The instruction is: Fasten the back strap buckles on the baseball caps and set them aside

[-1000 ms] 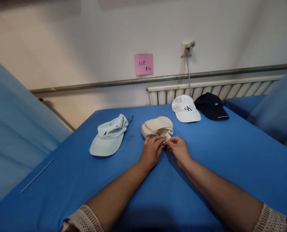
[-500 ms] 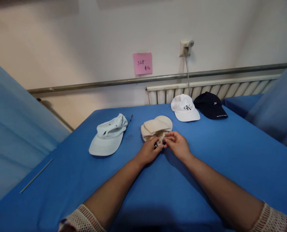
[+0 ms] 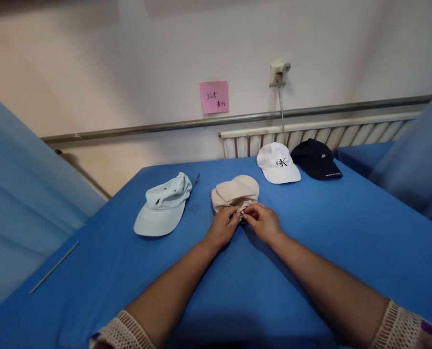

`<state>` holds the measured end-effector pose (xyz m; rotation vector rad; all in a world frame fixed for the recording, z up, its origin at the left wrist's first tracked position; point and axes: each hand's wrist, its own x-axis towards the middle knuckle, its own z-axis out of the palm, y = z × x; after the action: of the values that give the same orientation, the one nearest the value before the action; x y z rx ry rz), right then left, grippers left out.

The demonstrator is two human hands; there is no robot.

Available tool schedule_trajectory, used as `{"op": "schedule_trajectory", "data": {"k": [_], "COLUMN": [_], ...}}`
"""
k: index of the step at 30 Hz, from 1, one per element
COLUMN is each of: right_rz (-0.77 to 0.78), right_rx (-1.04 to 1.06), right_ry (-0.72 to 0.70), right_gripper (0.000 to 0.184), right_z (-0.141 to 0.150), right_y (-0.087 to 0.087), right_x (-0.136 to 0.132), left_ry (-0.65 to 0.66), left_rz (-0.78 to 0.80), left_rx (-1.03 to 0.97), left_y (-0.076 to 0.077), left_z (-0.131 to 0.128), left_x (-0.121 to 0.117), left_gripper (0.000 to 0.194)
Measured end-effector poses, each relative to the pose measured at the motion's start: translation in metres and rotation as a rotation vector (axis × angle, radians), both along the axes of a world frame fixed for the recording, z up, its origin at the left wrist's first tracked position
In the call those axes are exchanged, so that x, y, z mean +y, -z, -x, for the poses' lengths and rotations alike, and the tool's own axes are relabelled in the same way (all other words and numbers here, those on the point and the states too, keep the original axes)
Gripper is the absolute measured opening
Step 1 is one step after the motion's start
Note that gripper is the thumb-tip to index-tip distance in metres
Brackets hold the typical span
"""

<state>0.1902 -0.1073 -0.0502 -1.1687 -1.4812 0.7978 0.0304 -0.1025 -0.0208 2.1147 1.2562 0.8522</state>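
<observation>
A beige baseball cap [image 3: 233,191] lies on the blue-covered table, its brim pointing away from me and its back strap toward me. My left hand [image 3: 223,224] pinches the left part of the strap, fingers closed. From the other side, my right hand [image 3: 263,220] grips the strap between thumb and fingers. The two sets of fingertips nearly meet there and hide most of the strap and its fastening. To the left rests a pale mint cap [image 3: 165,206], its brim toward me.
At the back right sit a white cap [image 3: 278,164] and a black cap [image 3: 315,159], side by side. A thin stick [image 3: 55,267] lies near the left edge. Behind are a radiator [image 3: 254,144], a rail [image 3: 157,128], a pink note [image 3: 214,97] and a plugged socket [image 3: 278,75].
My right hand has shifted slightly left, bringing its fingertips closer to my left hand at the strap. The caps lie where they were.
</observation>
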Motion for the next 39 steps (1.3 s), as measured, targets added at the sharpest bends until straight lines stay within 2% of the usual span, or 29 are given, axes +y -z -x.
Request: {"op": "schedule_trajectory", "data": {"k": [6,12,15,18,23,27,33,39], "right_rz": [-0.089,-0.106,-0.077,0.053,0.447,0.534,0.554,0.601], "right_rx": [-0.184,-0.241,-0.222,-0.062,0.527,0.811,0.869,0.85], "right_ry": [0.003,0.012,0.037,0.045,-0.083,-0.112,-0.079,-0.053], "right_gripper": [0.008,0.008,0.007,0.004,0.023,0.03,0.038,0.038], "right_z": [-0.001,-0.007,-0.01,-0.009,-0.003,-0.004,-0.009,-0.004], "right_y": [-0.006,-0.007,-0.003,0.002,-0.004,-0.011,-0.011,-0.012], "right_x": [-0.002,0.001,0.005,0.009,0.004,0.0,0.004,-0.001], "left_ry": [-0.011,-0.124,-0.108,-0.078,-0.095,-0.024,0.009,0.045], "left_rz": [-0.026,0.013,0.017,-0.038,-0.159,-0.172,-0.113,-0.137], "left_rx": [0.017,-0.019,-0.028,-0.012,0.071,0.111,0.102,0.05], "left_y": [-0.002,-0.007,-0.008,-0.008,-0.007,-0.009,-0.009,-0.01], "left_z": [-0.001,-0.002,-0.002,0.0,0.003,0.001,-0.001,0.001], "left_x": [-0.003,-0.005,-0.006,-0.008,-0.01,-0.014,-0.017,-0.015], "left_gripper": [0.027,0.026,0.028,0.027,0.021,0.02,0.018,0.017]}}
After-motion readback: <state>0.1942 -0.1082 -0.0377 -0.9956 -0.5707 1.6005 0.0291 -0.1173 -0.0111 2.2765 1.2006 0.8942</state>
